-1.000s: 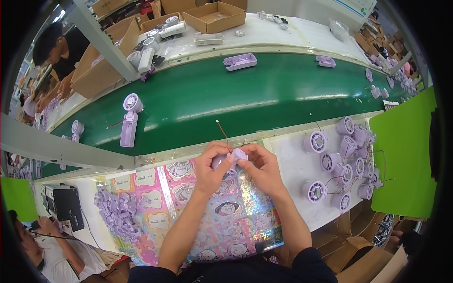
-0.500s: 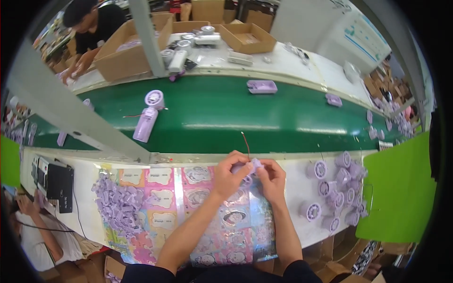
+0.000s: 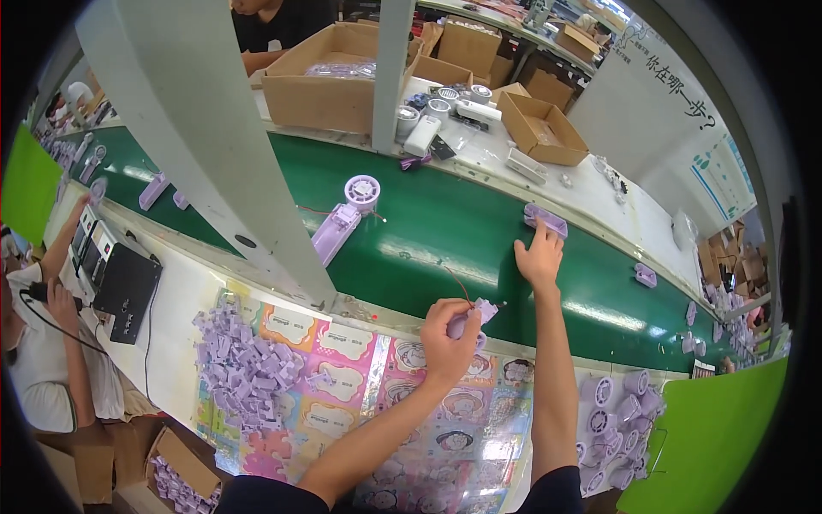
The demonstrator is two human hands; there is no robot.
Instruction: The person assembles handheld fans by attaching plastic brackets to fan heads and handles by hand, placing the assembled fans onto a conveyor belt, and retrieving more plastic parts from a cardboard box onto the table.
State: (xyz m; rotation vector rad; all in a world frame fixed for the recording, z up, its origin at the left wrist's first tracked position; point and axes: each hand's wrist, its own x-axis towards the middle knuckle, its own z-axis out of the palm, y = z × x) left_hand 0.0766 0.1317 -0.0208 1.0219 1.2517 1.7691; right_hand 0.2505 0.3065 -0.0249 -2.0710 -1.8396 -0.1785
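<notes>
My left hand (image 3: 451, 341) is closed around a small lilac fan head (image 3: 471, 325), with a lilac plastic bracket and a thin red wire sticking out beyond the fingers. Part of the fan head is hidden by those fingers. Across the green belt, my right hand (image 3: 541, 259) reaches out to a lilac handle shell (image 3: 546, 220) lying near the far edge. Its fingertips touch the shell, while the thumb stands apart, so the hand is open. On the left of the patterned mat lies a heap of small lilac brackets (image 3: 244, 364).
A grey post (image 3: 214, 154) rises at left. On the green conveyor belt (image 3: 428, 248) lies a lilac handheld fan (image 3: 338, 231). Several fan heads (image 3: 612, 424) stand at right beside a green panel (image 3: 711, 428). Co-workers sit at left and across the belt. Cardboard boxes (image 3: 321, 94) line the far bench.
My right hand has left the fan head and stretched forward to the shell on the belt. My left hand keeps hold of the fan head. The view has turned and shifted.
</notes>
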